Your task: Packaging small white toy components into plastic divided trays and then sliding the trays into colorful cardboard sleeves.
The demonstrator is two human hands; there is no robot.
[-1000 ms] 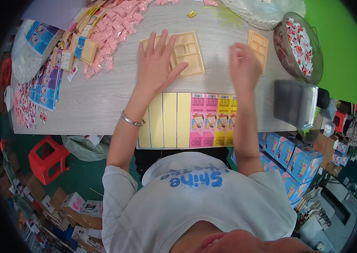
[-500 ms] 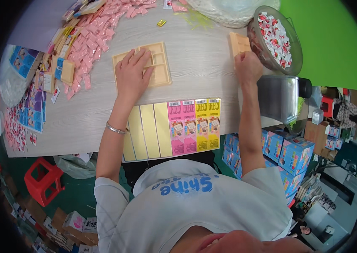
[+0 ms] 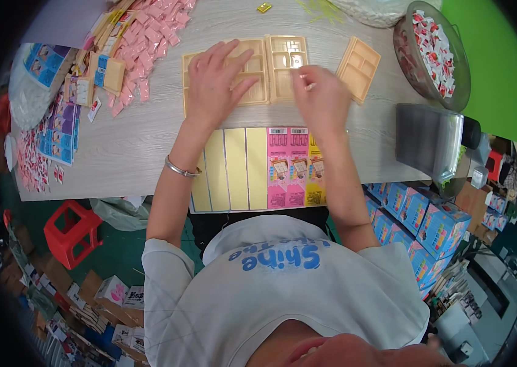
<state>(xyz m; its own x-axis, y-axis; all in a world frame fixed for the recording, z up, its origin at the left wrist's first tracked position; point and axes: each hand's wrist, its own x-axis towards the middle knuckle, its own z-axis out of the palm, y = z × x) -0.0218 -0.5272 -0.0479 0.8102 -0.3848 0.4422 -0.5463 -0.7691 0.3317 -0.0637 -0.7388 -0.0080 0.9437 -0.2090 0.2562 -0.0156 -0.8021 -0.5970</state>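
Note:
My left hand lies with spread fingers over beige compartment trays, covering part of them. Beside these stands another beige tray, its compartments facing up. My right hand is at that tray's right edge with the fingers curled in. Something small and whitish shows at its fingertips, too blurred to name. Farther right, a separate beige tray lies at a slant. Between my forearms is a printed sheet with plain yellow strips and pink and yellow printed ones; my right forearm hides its right end.
Pink packets are heaped at the far left, near banded tray stacks. A bowl of red-and-white packets stands at the far right, with a clear plastic container nearer me. Below are a red stool and blue boxes.
My right hand has moved left from the right-hand tray to the middle. A further tray now sits beside those under my left hand. The whole view has shifted.

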